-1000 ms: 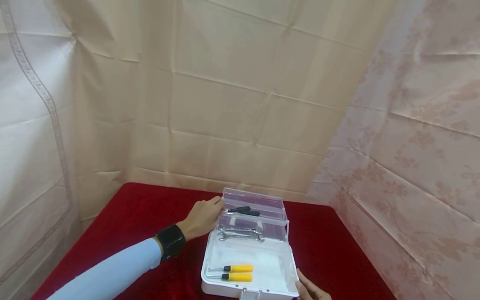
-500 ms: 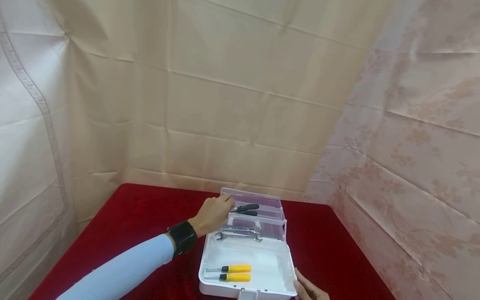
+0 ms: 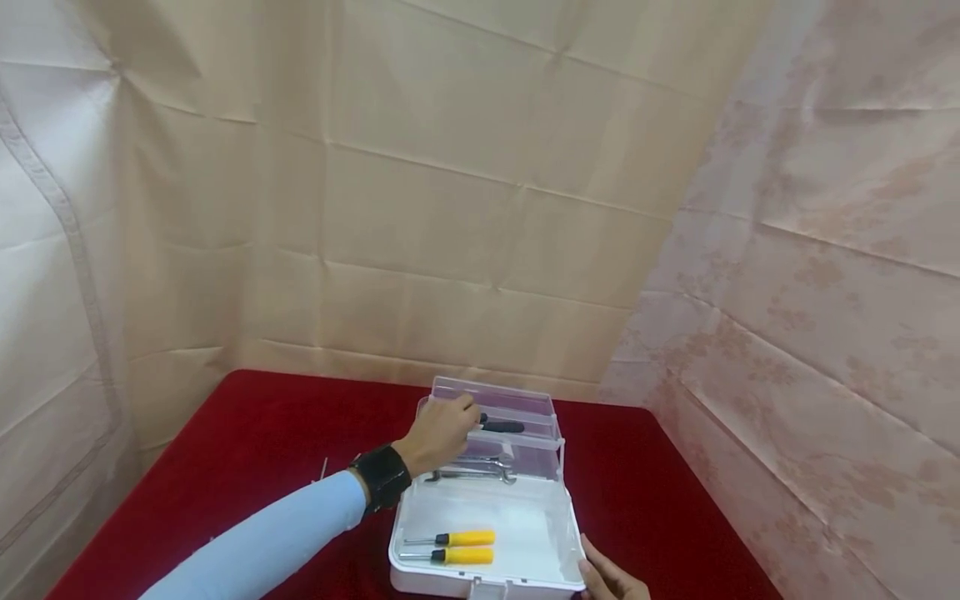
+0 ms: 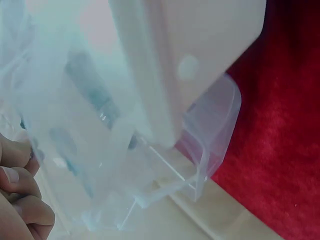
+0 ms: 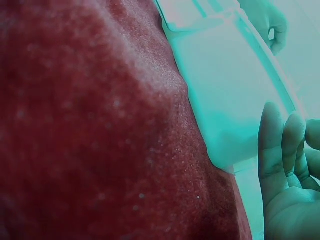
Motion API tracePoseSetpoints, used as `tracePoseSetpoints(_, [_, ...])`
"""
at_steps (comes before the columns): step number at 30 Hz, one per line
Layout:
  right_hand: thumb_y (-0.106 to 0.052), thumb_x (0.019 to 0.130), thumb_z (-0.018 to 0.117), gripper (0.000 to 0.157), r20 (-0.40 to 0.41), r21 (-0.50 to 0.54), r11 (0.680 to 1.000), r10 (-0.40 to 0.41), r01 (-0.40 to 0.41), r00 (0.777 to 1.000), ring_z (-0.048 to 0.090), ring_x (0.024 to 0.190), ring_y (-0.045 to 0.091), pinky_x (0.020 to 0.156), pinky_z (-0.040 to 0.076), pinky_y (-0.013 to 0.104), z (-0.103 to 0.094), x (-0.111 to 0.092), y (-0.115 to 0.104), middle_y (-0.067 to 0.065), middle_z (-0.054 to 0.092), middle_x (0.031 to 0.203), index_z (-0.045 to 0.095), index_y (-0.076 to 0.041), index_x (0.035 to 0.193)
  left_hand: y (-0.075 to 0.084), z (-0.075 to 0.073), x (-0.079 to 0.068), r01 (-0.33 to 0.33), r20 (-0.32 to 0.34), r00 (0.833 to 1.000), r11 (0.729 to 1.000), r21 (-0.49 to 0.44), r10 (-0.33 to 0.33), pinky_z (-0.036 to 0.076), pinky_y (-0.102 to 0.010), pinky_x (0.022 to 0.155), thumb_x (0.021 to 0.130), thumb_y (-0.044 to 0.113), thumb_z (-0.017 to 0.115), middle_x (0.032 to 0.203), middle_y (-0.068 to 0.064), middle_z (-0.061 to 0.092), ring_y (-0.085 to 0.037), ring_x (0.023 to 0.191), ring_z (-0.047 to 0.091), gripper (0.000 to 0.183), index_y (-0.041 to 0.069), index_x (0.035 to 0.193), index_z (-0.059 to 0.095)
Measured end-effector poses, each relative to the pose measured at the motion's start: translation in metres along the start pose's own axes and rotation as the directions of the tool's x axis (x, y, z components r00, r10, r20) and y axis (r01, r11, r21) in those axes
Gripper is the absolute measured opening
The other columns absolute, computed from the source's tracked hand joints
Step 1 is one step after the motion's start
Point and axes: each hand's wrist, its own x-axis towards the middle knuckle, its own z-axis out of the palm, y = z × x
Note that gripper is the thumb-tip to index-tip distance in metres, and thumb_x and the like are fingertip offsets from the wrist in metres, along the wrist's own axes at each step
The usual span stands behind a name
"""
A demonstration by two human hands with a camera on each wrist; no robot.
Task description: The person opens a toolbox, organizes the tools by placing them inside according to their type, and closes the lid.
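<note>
A white toolbox (image 3: 525,521) stands open on the red cloth, its clear trays (image 3: 491,392) raised at the back. My left hand (image 3: 438,433) reaches over the trays with curled fingers and pinches a black-handled tool (image 3: 483,417); the hand hides most of it. Another black handle (image 3: 504,427) lies just beside it in the tray. Below sit two open-end wrenches (image 3: 480,475), partly behind the hand. Two yellow-handled screwdrivers (image 3: 463,556) lie parallel on the box's floor. At the box's front right corner, my right hand (image 3: 611,575) touches the side wall with fairly straight fingers (image 5: 271,132).
Red cloth (image 3: 645,483) covers the table. A thin metal piece (image 3: 324,468) shows left of the toolbox beside the sleeve. Beige curtain (image 3: 420,208) hangs behind the table, and a floral one (image 3: 825,292) on the right.
My left hand has moved right along the clear tray, carrying the black-handled tool towards the tray's middle. My right hand stays at the toolbox corner. The whole view has shifted slightly.
</note>
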Motion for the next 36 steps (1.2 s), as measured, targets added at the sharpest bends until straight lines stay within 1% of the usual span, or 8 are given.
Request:
tracePoseSetpoints(12, [-0.041,0.088,0.079,0.072,0.000,-0.010,1.000,0.020,-0.020,1.000,0.061,0.073,0.019,0.057,0.053,0.028,0.007,0.003,0.004,0.011,0.071,0.091,0.056,0.000,0.142,0.001,0.002,-0.004,0.081,0.071,0.995,0.992,-0.092,-0.075,0.056,-0.022,0.073,0.092,0.007,0.076,0.097,-0.001,0.075,-0.016,0.081,0.070,0.019,0.013,0.110,0.081])
tracePoseSetpoints(17, [-0.038,0.089,0.079,0.068,-0.021,-0.022,1.000,0.008,-0.008,1.000,0.062,0.073,0.018,0.058,0.053,0.028,0.009,0.001,0.004,0.011,0.072,0.092,0.057,0.000,0.141,-0.005,-0.001,-0.012,0.099,0.045,0.994,0.991,-0.086,-0.096,0.058,-0.026,0.077,0.094,0.018,0.077,0.101,0.000,0.075,-0.014,0.079,0.068,0.020,0.014,0.113,0.079])
tracePoseSetpoints(20, [-0.038,0.089,0.079,0.069,-0.022,-0.015,1.000,0.019,-0.019,1.000,0.062,0.074,0.019,0.058,0.053,0.029,0.007,0.001,0.004,0.011,0.072,0.090,0.056,0.000,0.142,-0.015,-0.009,-0.023,0.130,0.021,0.991,0.988,-0.081,-0.129,0.056,-0.025,0.070,0.095,0.024,0.076,0.100,-0.002,0.072,-0.011,0.072,0.062,0.023,0.013,0.115,0.077])
tracePoseSetpoints(24, [-0.043,0.088,0.079,0.076,-0.011,-0.002,0.999,0.050,-0.050,0.999,0.061,0.072,0.020,0.056,0.053,0.029,0.004,0.002,0.003,0.011,0.069,0.085,0.053,0.000,0.144,-0.042,-0.023,-0.052,0.202,0.011,0.979,0.979,-0.037,-0.201,0.046,-0.021,0.059,0.095,0.026,0.076,0.096,-0.002,0.065,-0.007,0.063,0.049,0.025,0.011,0.113,0.073])
tracePoseSetpoints(27, [-0.044,0.087,0.079,0.078,0.008,0.004,0.998,0.061,-0.061,0.998,0.059,0.069,0.020,0.055,0.051,0.028,0.003,0.004,0.001,0.011,0.068,0.084,0.052,0.000,0.145,-0.067,-0.037,-0.088,0.271,0.042,0.962,0.962,0.020,-0.271,0.041,-0.020,0.055,0.093,0.027,0.078,0.089,-0.002,0.057,-0.006,0.059,0.043,0.022,0.010,0.105,0.070])
tracePoseSetpoints(31, [-0.042,0.088,0.080,0.077,0.025,0.008,0.998,0.069,-0.069,0.997,0.058,0.066,0.020,0.053,0.049,0.027,0.002,0.006,-0.001,0.011,0.068,0.084,0.052,-0.001,0.146,-0.094,-0.055,-0.141,0.348,0.207,0.917,0.937,0.005,-0.342,0.036,-0.022,0.051,0.090,0.034,0.080,0.078,0.003,0.046,-0.006,0.057,0.038,0.024,0.016,0.089,0.064])
tracePoseSetpoints(33, [-0.041,0.088,0.079,0.075,0.021,0.001,0.998,0.069,-0.069,0.997,0.057,0.066,0.020,0.053,0.049,0.027,0.001,0.005,-0.002,0.011,0.067,0.084,0.052,0.000,0.146,-0.102,-0.061,-0.162,0.365,0.313,0.888,0.930,-0.039,-0.336,0.034,-0.024,0.051,0.088,0.038,0.081,0.077,0.006,0.044,-0.006,0.060,0.037,0.028,0.019,0.086,0.061])
tracePoseSetpoints(36, [-0.038,0.089,0.078,0.073,0.007,-0.010,0.998,0.062,-0.062,0.998,0.058,0.068,0.019,0.054,0.050,0.028,0.000,0.003,-0.001,0.011,0.068,0.086,0.052,0.001,0.145,-0.112,-0.065,-0.183,0.358,0.394,0.869,0.929,-0.088,-0.298,0.037,-0.026,0.053,0.085,0.039,0.082,0.080,0.008,0.047,-0.005,0.064,0.040,0.029,0.021,0.087,0.060])
